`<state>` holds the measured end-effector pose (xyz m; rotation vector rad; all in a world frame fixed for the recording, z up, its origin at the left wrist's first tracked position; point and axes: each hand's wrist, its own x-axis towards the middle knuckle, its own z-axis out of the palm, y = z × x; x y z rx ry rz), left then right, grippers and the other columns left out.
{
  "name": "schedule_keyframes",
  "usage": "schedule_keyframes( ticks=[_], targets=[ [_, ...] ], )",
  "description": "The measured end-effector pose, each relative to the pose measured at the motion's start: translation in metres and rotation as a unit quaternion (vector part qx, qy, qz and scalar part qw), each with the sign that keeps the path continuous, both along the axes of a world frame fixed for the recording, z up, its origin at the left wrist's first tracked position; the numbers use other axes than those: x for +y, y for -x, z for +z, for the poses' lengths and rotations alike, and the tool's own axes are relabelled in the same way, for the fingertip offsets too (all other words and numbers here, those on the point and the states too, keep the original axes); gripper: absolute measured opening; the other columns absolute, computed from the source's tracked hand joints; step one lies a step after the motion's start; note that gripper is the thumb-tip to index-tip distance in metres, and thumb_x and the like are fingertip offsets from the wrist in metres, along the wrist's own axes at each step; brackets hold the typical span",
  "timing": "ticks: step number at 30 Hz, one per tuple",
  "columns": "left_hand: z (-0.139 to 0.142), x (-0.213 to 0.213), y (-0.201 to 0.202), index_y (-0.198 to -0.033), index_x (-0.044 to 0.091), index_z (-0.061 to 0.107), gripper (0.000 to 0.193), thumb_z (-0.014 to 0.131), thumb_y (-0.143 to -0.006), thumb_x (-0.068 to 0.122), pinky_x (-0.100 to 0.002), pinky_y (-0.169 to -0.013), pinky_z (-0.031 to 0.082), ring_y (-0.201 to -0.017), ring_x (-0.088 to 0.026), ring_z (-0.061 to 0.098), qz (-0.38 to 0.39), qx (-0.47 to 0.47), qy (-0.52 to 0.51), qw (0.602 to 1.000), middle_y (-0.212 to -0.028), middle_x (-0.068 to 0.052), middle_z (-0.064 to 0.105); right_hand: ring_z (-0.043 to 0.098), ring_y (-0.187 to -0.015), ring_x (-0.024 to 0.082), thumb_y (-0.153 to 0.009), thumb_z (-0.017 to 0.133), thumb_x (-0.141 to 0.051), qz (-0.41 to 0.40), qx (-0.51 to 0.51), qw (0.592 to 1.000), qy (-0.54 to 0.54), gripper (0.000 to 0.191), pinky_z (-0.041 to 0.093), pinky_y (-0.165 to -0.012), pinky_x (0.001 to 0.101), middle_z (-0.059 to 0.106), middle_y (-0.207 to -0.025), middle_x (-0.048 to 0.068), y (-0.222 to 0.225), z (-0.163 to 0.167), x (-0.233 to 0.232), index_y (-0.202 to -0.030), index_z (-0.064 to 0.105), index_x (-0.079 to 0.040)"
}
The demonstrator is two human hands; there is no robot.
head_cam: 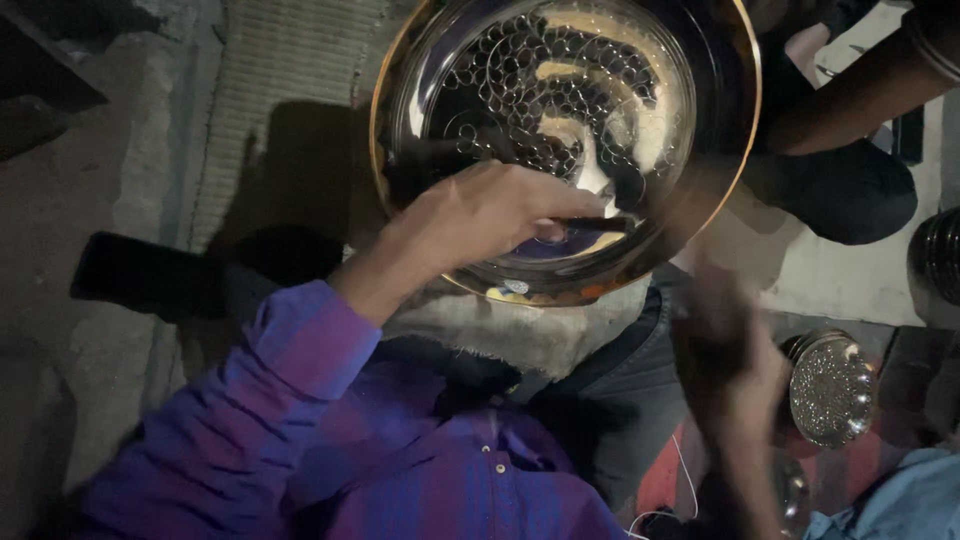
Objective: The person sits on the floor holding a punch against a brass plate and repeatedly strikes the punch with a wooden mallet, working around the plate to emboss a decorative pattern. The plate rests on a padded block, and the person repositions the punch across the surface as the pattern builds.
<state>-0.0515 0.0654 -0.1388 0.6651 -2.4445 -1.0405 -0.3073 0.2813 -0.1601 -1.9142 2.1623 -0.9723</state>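
A large round shiny metal plate (700,130) with a golden rim and a field of embossed dimples stands tilted before me, resting on a burlap cloth (545,335) over my lap. My left hand (480,215), in a purple sleeve, lies on the plate's lower part and pinches a thin dark punch-like tool (598,224) whose tip points at the metal. My right hand (730,365) hovers lower right of the plate, off the metal. It is blurred and dark, so what it holds is not visible.
Another person's bare forearm (860,95) reaches in at the top right above a dark-clothed knee (850,195). A small embossed metal dish (830,390) lies at the right, a stack of plates (940,255) at the right edge. Rough grey floor spreads left.
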Motion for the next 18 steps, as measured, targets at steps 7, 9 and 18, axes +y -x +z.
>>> schedule_keyframes(
  ticks=[7, 9, 18],
  targets=[
    [-0.089, -0.005, 0.001, -0.136, 0.016, 0.057, 0.029, 0.057, -0.108, 0.023, -0.028, -0.095, 0.065, -0.114, -0.017, 0.076, 0.072, 0.164, 0.189, 0.965, -0.129, -0.001, 0.073, 0.071, -0.111, 0.025, -0.094, 0.082, -0.008, 0.026, 0.097, 0.994, -0.043, 0.05, 0.057, -0.095, 0.0365, 0.073, -0.121, 0.018, 0.007, 0.05, -0.043, -0.139, 0.059, -0.004],
    [-0.103, -0.005, 0.002, -0.14, 0.017, 0.056, 0.033, 0.057, -0.107, 0.022, -0.029, -0.077, 0.065, -0.095, -0.019, 0.077, 0.099, 0.119, 0.106, 0.982, -0.113, -0.004, 0.074, 0.071, -0.11, 0.026, -0.097, 0.079, -0.011, 0.03, -0.034, 0.997, -0.065, 0.051, 0.057, -0.094, 0.0366, 0.073, -0.119, 0.015, -0.002, 0.06, -0.059, -0.142, 0.057, -0.003],
    [-0.04, 0.064, -0.016, -0.136, 0.011, 0.051, 0.04, 0.068, -0.101, 0.019, -0.034, -0.074, 0.065, -0.092, -0.024, 0.076, 0.241, 0.189, 0.066, 0.95, -0.114, -0.011, 0.073, 0.076, -0.084, 0.03, -0.09, 0.081, -0.011, 0.055, 0.361, 0.91, -0.194, 0.064, 0.061, -0.069, 0.0391, 0.075, -0.11, 0.017, -0.03, 0.159, -0.065, -0.148, 0.056, -0.014]
  ],
)
